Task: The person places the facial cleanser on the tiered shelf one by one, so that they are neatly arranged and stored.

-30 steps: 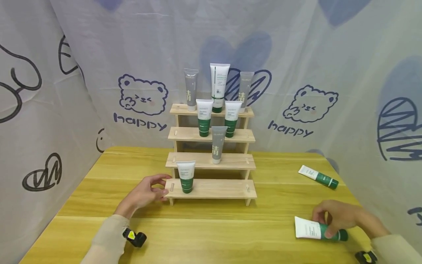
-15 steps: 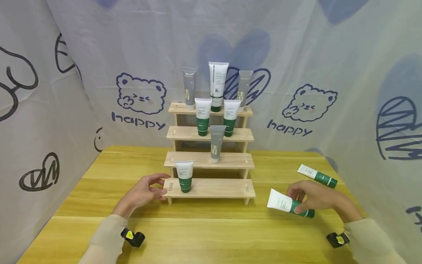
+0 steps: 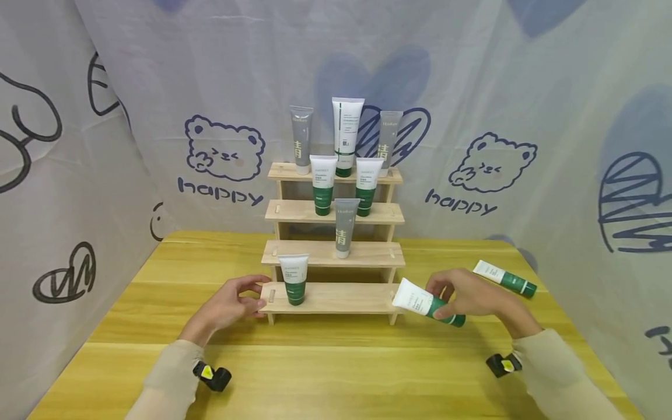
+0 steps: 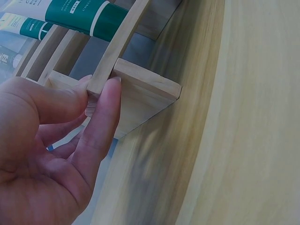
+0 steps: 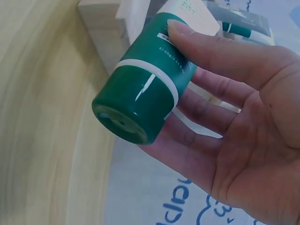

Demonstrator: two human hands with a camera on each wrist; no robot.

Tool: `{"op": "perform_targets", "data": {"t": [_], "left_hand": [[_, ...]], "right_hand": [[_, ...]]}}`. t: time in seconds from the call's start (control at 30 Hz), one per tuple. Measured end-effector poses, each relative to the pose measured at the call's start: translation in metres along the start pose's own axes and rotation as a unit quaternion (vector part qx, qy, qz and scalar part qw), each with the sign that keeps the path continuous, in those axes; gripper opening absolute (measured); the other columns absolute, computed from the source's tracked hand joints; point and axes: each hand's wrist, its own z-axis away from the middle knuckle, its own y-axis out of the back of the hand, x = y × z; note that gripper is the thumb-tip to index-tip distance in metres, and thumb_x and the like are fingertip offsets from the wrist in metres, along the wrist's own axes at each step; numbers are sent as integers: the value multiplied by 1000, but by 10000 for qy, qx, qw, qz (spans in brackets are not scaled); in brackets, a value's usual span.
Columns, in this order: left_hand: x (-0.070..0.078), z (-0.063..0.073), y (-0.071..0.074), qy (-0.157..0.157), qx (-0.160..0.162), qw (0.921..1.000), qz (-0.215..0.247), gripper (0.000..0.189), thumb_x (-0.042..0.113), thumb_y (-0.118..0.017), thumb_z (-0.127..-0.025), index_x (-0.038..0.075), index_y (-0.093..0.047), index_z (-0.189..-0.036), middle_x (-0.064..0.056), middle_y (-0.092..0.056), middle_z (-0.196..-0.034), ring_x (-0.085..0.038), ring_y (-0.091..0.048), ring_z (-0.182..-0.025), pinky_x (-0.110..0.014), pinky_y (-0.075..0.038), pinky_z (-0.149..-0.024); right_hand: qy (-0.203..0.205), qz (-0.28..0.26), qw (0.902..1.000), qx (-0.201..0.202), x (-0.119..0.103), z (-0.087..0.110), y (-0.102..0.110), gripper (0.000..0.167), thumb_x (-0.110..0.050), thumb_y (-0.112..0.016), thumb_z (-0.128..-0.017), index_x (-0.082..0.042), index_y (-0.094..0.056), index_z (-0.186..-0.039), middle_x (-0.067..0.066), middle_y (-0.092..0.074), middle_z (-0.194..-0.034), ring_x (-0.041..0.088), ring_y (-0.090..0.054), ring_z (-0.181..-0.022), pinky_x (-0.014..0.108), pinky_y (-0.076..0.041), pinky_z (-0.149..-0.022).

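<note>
A white-and-green squeeze tube point(image 3: 420, 300) is held by my right hand point(image 3: 462, 294), thumb on one side and fingers on the other. It tilts, cap low and to the right, by the right end of the wooden stepped rack point(image 3: 341, 298). In the right wrist view, the tube's green cap point(image 5: 136, 103) faces the camera. My left hand point(image 3: 231, 303) pinches the left end of the rack's lowest shelf, as the left wrist view shows the thumb and finger point(image 4: 101, 117) on the board's end point(image 4: 105, 75). Another white-and-green tube point(image 3: 295, 280) stands on that shelf, toward the left.
A grey tube point(image 3: 345, 227) stands on the second step. Two white-and-green tubes stand on the third, one of them a left tube point(image 3: 323, 184). The top step bears a tall white tube point(image 3: 346, 137) between two grey ones. A slim tube point(image 3: 505, 278) lies at the table's right.
My right hand has lifted the tube from the table's right side and carried it left and away from me to the rack's right end. My left hand stays on the rack.
</note>
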Motion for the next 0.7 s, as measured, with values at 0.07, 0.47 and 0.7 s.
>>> {"op": "perform_targets", "data": {"t": [0.07,0.47,0.7], "left_hand": [[0,0,0,-8,-3,10000,-14,57,0,-62,-99,-4,-42,-152,-31,-52,-134,-22,-72,-96,-36,-67,-86],[0,-1,0,-4,15,10000,-28,56,0,-62,-100,-3,-42,-152,-30,-51,-134,-22,-72,-96,-36,-67,-86],[0,1,0,-25,24,10000,-25,56,0,-62,-100,-3,-43,-152,-31,-51,-134,-22,-73,-94,-36,-67,-85]], "right_hand": [[-35,-47,10000,54,-5,-3,0,31,-14,-87,-81,-9,-69,-106,3,-72,-98,17,-67,-89,24,-62,-64],[-176,-72,9987,468,-32,-18,-10,32,-15,-89,-80,-9,-70,-105,4,-71,-97,19,-66,-88,29,-63,-71],[-160,-282,9981,520,-39,-26,-17,32,-13,-88,-80,-7,-70,-105,6,-71,-97,20,-66,-88,32,-63,-73]]}}
